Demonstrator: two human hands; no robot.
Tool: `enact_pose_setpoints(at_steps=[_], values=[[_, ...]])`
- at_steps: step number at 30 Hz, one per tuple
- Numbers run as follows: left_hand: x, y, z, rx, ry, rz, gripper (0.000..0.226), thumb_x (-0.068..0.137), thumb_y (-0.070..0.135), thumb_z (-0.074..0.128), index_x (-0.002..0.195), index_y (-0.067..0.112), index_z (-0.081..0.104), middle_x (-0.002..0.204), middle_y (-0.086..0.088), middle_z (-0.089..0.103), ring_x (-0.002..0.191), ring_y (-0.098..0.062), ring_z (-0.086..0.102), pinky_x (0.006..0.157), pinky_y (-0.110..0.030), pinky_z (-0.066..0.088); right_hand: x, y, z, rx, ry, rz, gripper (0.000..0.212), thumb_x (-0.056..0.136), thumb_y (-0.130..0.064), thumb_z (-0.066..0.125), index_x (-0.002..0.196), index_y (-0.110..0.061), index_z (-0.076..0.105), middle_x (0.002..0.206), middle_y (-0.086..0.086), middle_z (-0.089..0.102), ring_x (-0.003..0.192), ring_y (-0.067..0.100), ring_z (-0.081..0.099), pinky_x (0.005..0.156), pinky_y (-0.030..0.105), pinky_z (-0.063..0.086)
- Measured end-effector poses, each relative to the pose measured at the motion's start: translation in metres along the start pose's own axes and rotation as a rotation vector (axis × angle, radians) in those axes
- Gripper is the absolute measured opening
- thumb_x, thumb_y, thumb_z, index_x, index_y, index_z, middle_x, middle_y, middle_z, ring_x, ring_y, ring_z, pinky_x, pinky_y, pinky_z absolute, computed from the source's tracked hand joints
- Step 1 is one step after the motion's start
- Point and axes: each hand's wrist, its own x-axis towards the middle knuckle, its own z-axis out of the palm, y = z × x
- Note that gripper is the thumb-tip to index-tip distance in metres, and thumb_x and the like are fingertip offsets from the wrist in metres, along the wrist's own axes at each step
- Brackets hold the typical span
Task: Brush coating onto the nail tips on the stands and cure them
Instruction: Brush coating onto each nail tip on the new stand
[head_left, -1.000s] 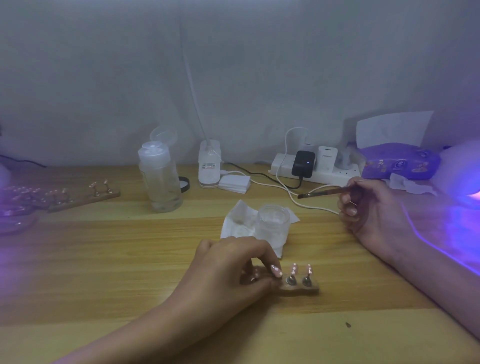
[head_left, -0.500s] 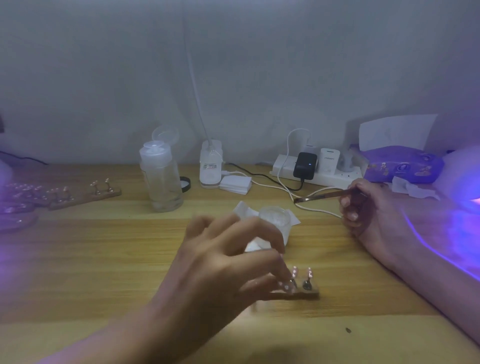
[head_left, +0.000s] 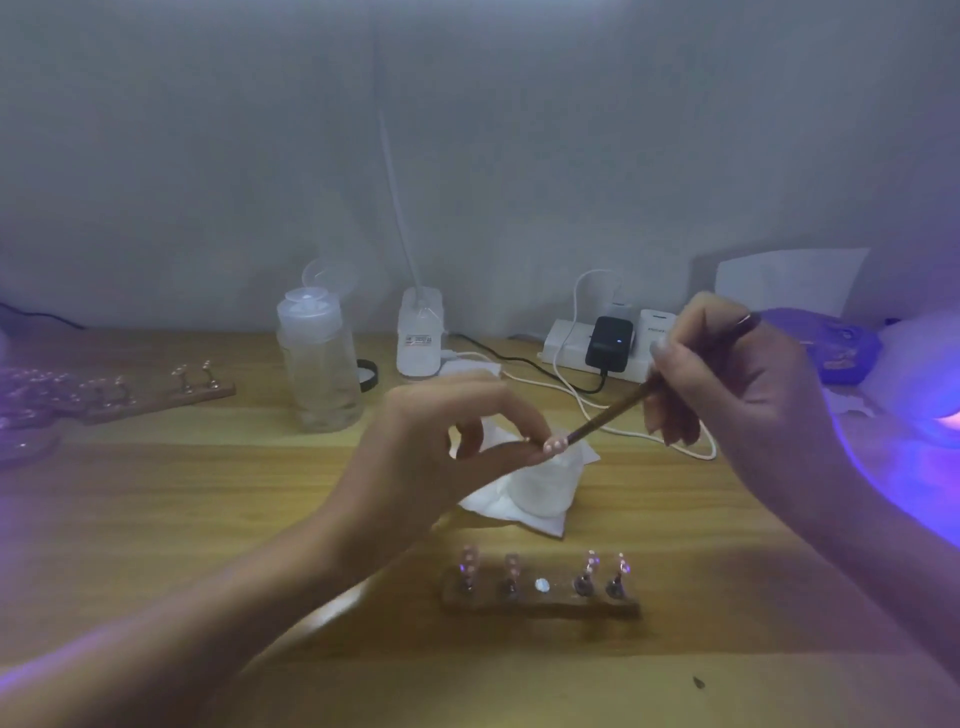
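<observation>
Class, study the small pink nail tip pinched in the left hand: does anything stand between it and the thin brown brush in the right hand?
Nothing visible does. The thin brown brush in the right hand meets the small pink nail tip, which the left hand pinches above the frosted cup.

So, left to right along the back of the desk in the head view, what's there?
A wooden stand of nail tips, clear bottle, white base with a thin stalk, power strip, purple tissue pack, glowing lamp.
</observation>
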Motion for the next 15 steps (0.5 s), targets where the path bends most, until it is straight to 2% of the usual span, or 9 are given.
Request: enact_pose_setpoints(at_steps=[2,5,7,12,15], values=[[-0.007,-0.006,0.005,0.014,0.034,0.019,0.013,0.083,0.019,0.079,0.084,0.029,0.071,0.084,0.014,0.070,0.062,0.001,0.052,0.057,-0.005,0.034,-0.005,0.008,0.004,-0.022,-0.027,0.056,0.023,0.096,-0.027,0.056,0.076,-0.016,0.051,0.059,0.010,0.063,0.046,0.019,0.057,0.046,0.024,0.045],[-0.013,-0.017,0.007,0.050,0.112,0.023,0.002,0.086,0.019,0.075,0.086,0.021,0.076,0.088,0.010,0.073,0.058,-0.009,0.055,0.055,-0.010,0.034,-0.006,0.015,0.006,0.001,-0.062,0.148,0.024,0.096,-0.030,0.056,0.079,-0.014,0.051,0.065,0.015,0.067,0.050,0.024,0.062,0.047,0.028,0.049],[-0.015,-0.021,0.009,0.021,0.141,-0.027,0.004,0.087,0.020,0.075,0.088,0.023,0.076,0.090,0.010,0.072,0.059,-0.013,0.055,0.054,-0.013,0.034,-0.007,0.016,0.008,0.006,-0.086,0.181,0.027,0.095,-0.031,0.057,0.081,-0.010,0.051,0.066,0.014,0.067,0.052,0.026,0.063,0.049,0.028,0.050],[-0.017,-0.026,0.010,-0.075,0.134,-0.123,0.006,0.087,0.019,0.075,0.090,0.025,0.075,0.094,0.014,0.072,0.062,-0.006,0.055,0.055,-0.008,0.035,-0.008,0.014,0.009,0.040,-0.109,0.231,0.035,0.091,-0.033,0.058,0.084,0.000,0.049,0.065,0.015,0.067,0.052,0.025,0.063,0.049,0.028,0.052],[-0.019,-0.028,0.012,-0.101,0.121,-0.160,0.004,0.087,0.024,0.074,0.091,0.025,0.075,0.095,0.013,0.073,0.060,-0.008,0.053,0.053,-0.012,0.036,-0.004,0.009,0.003,0.085,-0.041,0.235,0.025,0.091,-0.031,0.056,0.079,-0.010,0.052,0.065,0.015,0.068,0.051,0.023,0.063,0.047,0.025,0.050]])
